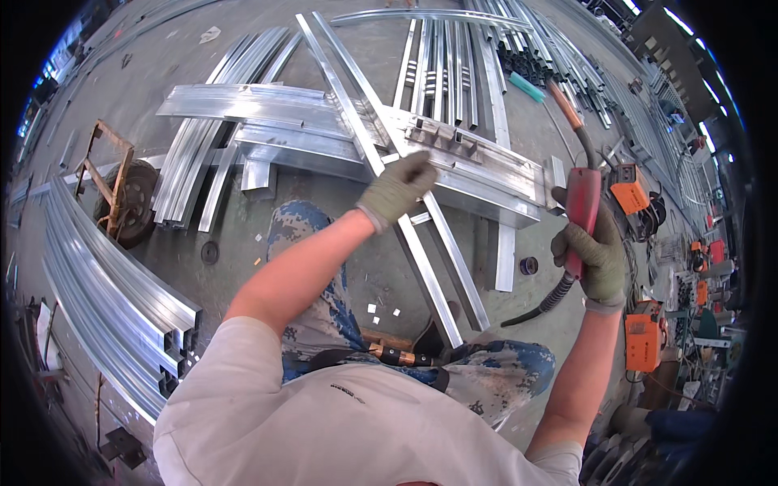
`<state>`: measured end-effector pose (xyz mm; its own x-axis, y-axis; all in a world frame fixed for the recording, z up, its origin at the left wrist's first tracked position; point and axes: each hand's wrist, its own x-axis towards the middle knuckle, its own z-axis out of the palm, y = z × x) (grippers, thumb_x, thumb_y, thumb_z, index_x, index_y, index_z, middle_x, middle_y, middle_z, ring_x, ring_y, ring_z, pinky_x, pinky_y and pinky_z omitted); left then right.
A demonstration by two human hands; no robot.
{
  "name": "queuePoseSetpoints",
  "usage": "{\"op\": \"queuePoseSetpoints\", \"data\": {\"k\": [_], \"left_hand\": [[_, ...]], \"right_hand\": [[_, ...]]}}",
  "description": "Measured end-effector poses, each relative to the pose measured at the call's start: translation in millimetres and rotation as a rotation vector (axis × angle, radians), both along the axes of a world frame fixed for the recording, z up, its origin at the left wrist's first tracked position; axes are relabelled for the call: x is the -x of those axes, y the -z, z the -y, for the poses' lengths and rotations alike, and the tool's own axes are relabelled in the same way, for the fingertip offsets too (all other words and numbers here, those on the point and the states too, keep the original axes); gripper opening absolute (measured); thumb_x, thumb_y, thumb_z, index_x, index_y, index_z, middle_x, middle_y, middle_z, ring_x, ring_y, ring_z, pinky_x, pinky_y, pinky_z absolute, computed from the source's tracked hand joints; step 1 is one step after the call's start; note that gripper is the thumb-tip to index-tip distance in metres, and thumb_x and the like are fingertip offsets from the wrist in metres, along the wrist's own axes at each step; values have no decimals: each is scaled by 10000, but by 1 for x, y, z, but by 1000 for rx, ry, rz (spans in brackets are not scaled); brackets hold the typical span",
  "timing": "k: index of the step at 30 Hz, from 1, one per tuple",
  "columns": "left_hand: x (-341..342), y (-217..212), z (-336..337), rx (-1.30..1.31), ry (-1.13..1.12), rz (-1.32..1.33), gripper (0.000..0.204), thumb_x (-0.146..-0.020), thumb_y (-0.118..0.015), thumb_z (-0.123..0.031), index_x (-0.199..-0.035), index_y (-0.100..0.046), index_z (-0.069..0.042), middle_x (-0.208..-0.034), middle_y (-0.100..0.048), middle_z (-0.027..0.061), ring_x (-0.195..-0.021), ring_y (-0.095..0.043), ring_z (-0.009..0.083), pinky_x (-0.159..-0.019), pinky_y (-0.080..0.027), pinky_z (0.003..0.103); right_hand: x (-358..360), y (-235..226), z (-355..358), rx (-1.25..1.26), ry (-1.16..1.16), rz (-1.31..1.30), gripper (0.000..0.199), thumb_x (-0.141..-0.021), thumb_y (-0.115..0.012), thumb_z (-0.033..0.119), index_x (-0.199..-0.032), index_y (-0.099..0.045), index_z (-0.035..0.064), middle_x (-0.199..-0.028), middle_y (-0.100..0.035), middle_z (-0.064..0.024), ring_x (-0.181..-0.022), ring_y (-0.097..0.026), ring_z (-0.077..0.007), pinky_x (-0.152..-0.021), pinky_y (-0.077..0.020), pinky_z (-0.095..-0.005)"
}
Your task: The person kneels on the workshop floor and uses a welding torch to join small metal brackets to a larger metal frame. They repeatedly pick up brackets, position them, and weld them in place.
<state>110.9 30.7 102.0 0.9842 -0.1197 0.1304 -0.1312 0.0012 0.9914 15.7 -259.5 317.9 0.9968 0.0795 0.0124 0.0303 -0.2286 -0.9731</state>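
My left hand [397, 191], in a grey-green work glove, is over a narrow ladder-like metal frame [427, 274]. Its fingers are curled closed; whether anything is inside them is hidden. Two long square-tube rails make up the frame, joined by short crosspieces, and it slants across a bench of wide metal channels [486, 180]. Off to the right, my gloved right hand [604, 261] is wrapped round the red handle of a welding torch [584, 194]. The torch's bent neck and copper-coloured nozzle point upward and away, and its black cable hangs below the hand.
Bundled metal profiles lie at left [113, 283] and behind the bench. A wheeled rusty cart [113, 182] stands at far left. Orange welding machines [643, 340] and cables line the right side. Beneath the frame, a dark round ring [528, 265] rests on the floor.
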Motion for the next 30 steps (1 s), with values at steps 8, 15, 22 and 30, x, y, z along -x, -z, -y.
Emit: {"op": "queuePoseSetpoints", "data": {"k": [8, 15, 22, 30], "left_hand": [[27, -42, 61, 333, 301, -234, 522, -1087, -580, -424, -1416, -583, -19, -1150, -686, 67, -1034, -658, 147, -893, -549, 300], [24, -14, 55, 398, 115, -522, 493, -1089, -537, -501, -1253, -638, -47, -1063, -675, 51, -959, -649, 133, -822, -555, 296], [22, 5, 66, 440, -66, -593, 428, -1100, -536, -464, -1167, -666, -63, -966, -640, -5, -850, -560, 91, -772, -485, 285], [22, 19, 64, 446, -123, -675, 431, -1095, -544, -474, -1156, -664, -65, -924, -629, -4, -825, -568, 90, -745, -494, 284]], "right_hand": [[-69, 67, -36, -72, -78, -458, 444, -1007, -707, 365, -1264, -662, 6, -765, -685, -60, -568, -663, -145, -479, -522, -264], [-97, 126, -54, -139, -229, -699, 468, -1011, -707, 352, -1313, -647, 1, -954, -722, -98, -621, -685, -162, -532, -550, -285], [-101, 157, -65, -217, -225, -806, 441, -1012, -712, 286, -1333, -639, -7, -1026, -737, -92, -683, -699, -154, -549, -564, -281], [-110, 175, -71, -183, -245, -858, 384, -1020, -699, 303, -1228, -672, -18, -900, -713, -82, -584, -641, -130, -493, -507, -263]]}}
